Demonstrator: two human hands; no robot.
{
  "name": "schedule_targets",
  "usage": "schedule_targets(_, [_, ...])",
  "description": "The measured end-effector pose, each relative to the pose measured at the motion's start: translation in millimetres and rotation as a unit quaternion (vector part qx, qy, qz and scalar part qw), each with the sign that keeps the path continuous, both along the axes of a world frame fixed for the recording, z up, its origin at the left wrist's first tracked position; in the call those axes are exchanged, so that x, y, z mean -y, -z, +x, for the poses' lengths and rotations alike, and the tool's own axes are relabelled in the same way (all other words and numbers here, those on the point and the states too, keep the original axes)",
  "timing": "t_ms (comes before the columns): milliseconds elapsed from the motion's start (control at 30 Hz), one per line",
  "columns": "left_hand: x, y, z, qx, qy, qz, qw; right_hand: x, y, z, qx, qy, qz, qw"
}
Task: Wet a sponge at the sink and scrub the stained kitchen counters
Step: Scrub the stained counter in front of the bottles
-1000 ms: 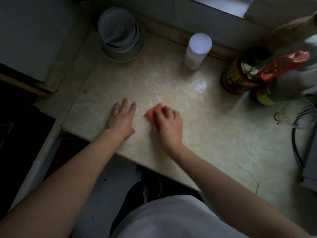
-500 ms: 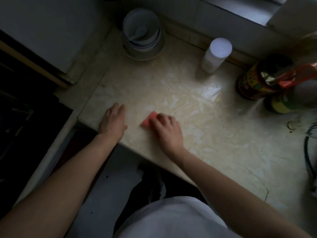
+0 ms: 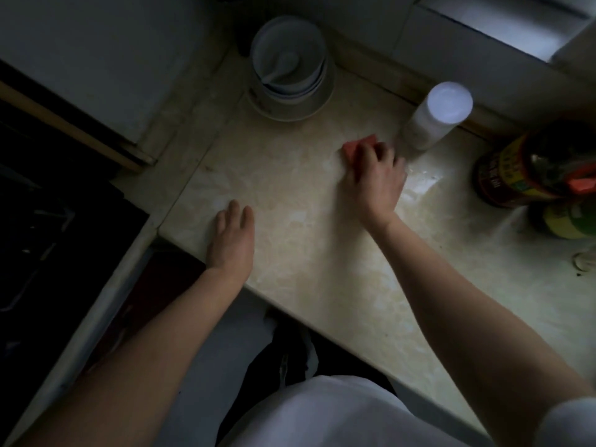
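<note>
The right hand (image 3: 375, 175) presses a red sponge (image 3: 356, 146) to the desk (image 3: 306, 240), fingers curled over it, beside a white jar (image 3: 432, 121). The left hand (image 3: 230, 240) lies flat, fingers spread. Stacked bowls (image 3: 290, 66) hold a spoon (image 3: 282, 67).

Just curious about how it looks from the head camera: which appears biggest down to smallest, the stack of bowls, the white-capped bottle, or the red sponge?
1. stack of bowls
2. white-capped bottle
3. red sponge, partly hidden under the right hand, so its full size is unsure.

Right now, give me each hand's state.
Left hand: open, flat on the counter.
Right hand: closed on the sponge.
</note>
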State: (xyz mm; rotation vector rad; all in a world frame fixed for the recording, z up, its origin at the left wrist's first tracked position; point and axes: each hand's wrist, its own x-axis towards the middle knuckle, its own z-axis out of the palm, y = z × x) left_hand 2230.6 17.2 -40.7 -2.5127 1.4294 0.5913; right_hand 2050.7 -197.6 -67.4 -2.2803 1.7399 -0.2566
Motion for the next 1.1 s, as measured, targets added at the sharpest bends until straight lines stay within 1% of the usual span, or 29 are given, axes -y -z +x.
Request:
schedule_targets(133, [3.0,-3.5,0.7,0.001,0.006,0.016,1.0,-60.0,0.9,13.3,0.037,-0.109,0.009,0.993])
schedule_targets(200, [3.5,-5.9,1.4,0.004,0.019,0.026,0.999,-100.7,1.7,19.0,0.039,-0.166,0.025,0.985])
schedule_targets(400, [0.2,-6.8,10.8,-0.035,0.013,0.019,0.999,-193.1,-5.6,12.2,0.044,-0.315,0.049,0.947])
schedule_targets(500, [-4.7,-4.1,17.6,-0.045,0.008,-0.02,0.999,-214.4,-6.8,5.7,0.053,-0.358,0.055,0.931])
schedule_targets(667, [-21.5,0.9,12.9,-0.063,-0.023,-0.083,0.994,-199.8,-3.5,-2.5,0.046,-0.4,0.033,0.915])
schedule_targets(700, [-26.9,0.3,10.8,-0.062,-0.028,-0.09,0.994,-191.2,-2.5,-4.2,0.042,-0.397,0.029,0.917])
schedule_targets(767, [-37.2,-1.9,6.8,-0.057,-0.022,-0.086,0.994,-166.9,0.5,-7.1,0.037,-0.351,0.015,0.936])
schedule_targets(867, [-41.3,-5.8,5.7,-0.057,-0.001,-0.057,0.997,-114.3,1.8,-8.3,0.018,-0.228,0.001,0.974])
schedule_targets(933, [-36.4,-8.8,8.6,-0.069,-0.007,-0.029,0.997,-78.9,1.1,-4.1,0.012,-0.143,0.002,0.99])
schedule_targets(1000, [-31.7,-13.0,10.5,-0.075,-0.01,-0.005,0.997,-52.4,-0.1,3.1,0.009,-0.077,0.007,0.997])
schedule_targets(1100, [-29.9,-17.0,12.0,-0.079,-0.008,0.012,0.997,-46.7,-3.6,10.5,0.001,-0.05,0.022,0.999])
